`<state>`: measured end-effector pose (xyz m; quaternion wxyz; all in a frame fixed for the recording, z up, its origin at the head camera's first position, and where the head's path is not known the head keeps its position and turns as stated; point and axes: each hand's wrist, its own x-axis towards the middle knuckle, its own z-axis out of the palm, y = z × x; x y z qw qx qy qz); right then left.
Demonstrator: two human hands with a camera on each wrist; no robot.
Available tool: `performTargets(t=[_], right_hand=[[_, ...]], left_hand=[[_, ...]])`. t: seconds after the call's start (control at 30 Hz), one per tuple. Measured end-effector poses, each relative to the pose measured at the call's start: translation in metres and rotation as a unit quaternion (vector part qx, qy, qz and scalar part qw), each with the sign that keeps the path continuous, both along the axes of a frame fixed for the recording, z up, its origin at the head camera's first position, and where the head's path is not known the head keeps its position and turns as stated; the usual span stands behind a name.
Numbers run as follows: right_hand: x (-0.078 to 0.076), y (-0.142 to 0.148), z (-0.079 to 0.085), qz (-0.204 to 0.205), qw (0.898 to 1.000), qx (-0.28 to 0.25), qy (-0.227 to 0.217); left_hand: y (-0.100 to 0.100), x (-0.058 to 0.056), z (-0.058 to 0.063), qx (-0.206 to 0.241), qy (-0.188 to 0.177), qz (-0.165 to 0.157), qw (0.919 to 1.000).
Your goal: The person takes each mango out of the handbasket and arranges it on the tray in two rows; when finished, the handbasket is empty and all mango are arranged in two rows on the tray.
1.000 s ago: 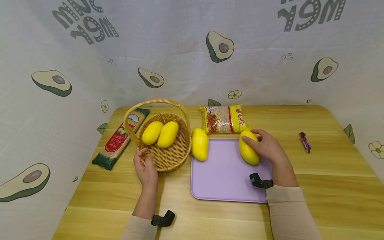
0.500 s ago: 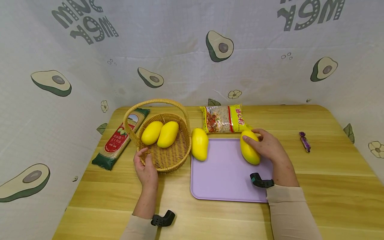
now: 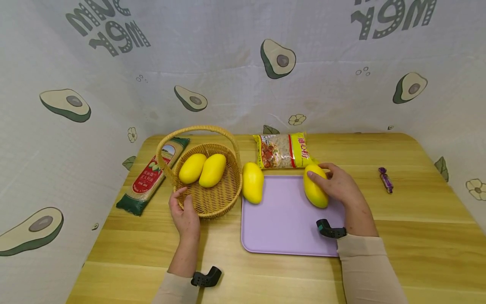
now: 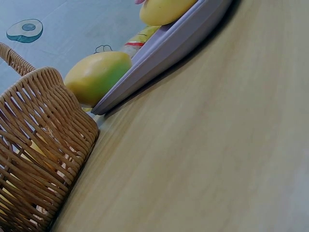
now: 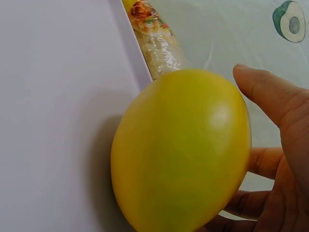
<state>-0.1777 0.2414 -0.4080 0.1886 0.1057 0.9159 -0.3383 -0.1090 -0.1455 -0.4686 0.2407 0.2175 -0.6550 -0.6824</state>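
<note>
My right hand [image 3: 339,184] grips a yellow mango [image 3: 314,188] at the right side of the lilac tray [image 3: 279,228], thumb across its top and fingers along its far side. The right wrist view shows this mango [image 5: 181,150] with a greenish face, close over the tray. Relaxed fingers of my left hand [image 3: 186,217] rest at the front-left rim of a wicker basket [image 3: 216,204], which holds two mangoes [image 3: 212,170]. Another mango [image 3: 252,183] lies between basket and tray, overlapping the tray's left edge. The left wrist view shows the basket's woven side [image 4: 43,140] but no left hand.
Behind the tray lies a yellow-ended clear food packet [image 3: 281,151]. A green and red pasta packet [image 3: 152,175] lies left of the basket. Far right on the wooden table [image 3: 429,253] is a purple-wrapped candy [image 3: 386,180]. An avocado-print cloth [image 3: 228,55] hangs behind.
The right hand and its mango have shifted very slightly to the right over the tray. The left hand and the basket stay where they were.
</note>
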Motion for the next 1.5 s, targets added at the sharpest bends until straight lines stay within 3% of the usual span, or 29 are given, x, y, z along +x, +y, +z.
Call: performTargets(t=[0.4, 0.7, 0.9, 1.07, 1.23, 1.5], right_hand=[[0.006, 0.001, 0.012, 0.006, 1.0, 0.015, 0.026], [0.021, -0.012, 0.04, 0.014, 0.993, 0.036, 0.113], [0.035, -0.034, 0.061, 0.059, 0.985, 0.023, 0.158], [0.045, -0.056, 0.069, 0.097, 0.981, 0.019, 0.167], [0.054, -0.079, 0.067, 0.144, 0.974, -0.011, 0.173], [0.067, -0.125, 0.055, 0.226, 0.953, -0.064, 0.191]], left_hand=[[0.0, 0.002, 0.001, -0.002, -0.001, -0.005, 1.0], [0.0, 0.002, 0.0, -0.001, 0.006, -0.003, 1.0], [0.0, 0.002, 0.0, 0.001, 0.008, 0.001, 1.0], [0.0, 0.001, 0.0, 0.0, 0.011, 0.003, 0.9999], [0.0, 0.001, 0.0, -0.004, 0.009, 0.001, 0.9999], [0.0, 0.001, 0.0, -0.006, 0.01, 0.004, 0.9999]])
